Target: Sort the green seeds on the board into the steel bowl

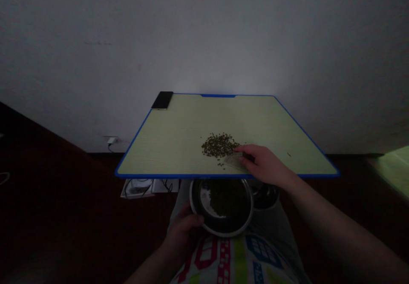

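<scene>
A loose pile of small brown-green beans or seeds (pixel 219 144) lies on the pale table top near its front middle. My right hand (pixel 258 160) is closed on a clear, half-round plastic protractor (pixel 234 160), which lies low at the pile's right front edge. My left hand (pixel 187 228) grips the left rim of a round metal bowl (pixel 223 234) held above my lap, just under the table's front edge. Inside the bowl is a layer of dark green grains (pixel 228 199), too dim to name, with bare shiny metal showing on the left.
The folding table (pixel 179 135) has a blue edge and stands against a wall. A black phone (pixel 162 100) lies at its back left corner. A second dark bowl (pixel 266 196) is behind the first, at right. Below left are boxes with cables (pixel 139 188) and a plugged charger (pixel 111 140).
</scene>
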Available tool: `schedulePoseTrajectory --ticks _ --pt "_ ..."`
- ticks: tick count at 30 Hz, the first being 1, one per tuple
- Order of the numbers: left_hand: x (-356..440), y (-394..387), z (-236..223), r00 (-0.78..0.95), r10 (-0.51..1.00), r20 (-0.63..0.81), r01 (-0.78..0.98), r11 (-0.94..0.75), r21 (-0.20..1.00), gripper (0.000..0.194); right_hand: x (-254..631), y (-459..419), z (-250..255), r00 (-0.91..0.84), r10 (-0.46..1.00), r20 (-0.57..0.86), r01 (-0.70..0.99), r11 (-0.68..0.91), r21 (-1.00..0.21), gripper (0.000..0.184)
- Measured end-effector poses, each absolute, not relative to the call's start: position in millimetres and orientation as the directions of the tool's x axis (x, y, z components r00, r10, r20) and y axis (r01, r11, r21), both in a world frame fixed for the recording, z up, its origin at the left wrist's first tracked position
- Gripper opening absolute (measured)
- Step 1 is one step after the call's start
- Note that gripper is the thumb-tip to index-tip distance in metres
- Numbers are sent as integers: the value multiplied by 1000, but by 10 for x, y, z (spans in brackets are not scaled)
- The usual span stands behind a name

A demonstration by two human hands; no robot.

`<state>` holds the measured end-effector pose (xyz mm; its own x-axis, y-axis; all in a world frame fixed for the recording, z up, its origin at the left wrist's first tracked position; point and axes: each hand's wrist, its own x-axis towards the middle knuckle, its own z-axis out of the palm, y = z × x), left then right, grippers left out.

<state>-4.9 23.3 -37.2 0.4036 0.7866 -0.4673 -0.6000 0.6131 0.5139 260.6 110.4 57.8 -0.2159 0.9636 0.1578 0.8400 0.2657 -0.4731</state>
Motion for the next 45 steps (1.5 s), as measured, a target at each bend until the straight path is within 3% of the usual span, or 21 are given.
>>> schedulePoseTrajectory --ticks 9,15,28,45 --pt "-31 246 -322 389 784 -484 -588 616 524 82 2541 1068 529 -104 976 193 898 176 -404 36" --pt "-45 244 -330 390 768 -509 -577 634 515 73 2559 1125 563 -172 969 174 892 229 -389 37" --pt "-53 250 -343 405 782 -473 -584 619 525 79 2395 1338 623 -306 941 144 880 338 -335 37" --pt "-62 244 -356 409 776 -479 -579 627 521 75 2286 1381 636 -335 930 152 871 367 -325 36"
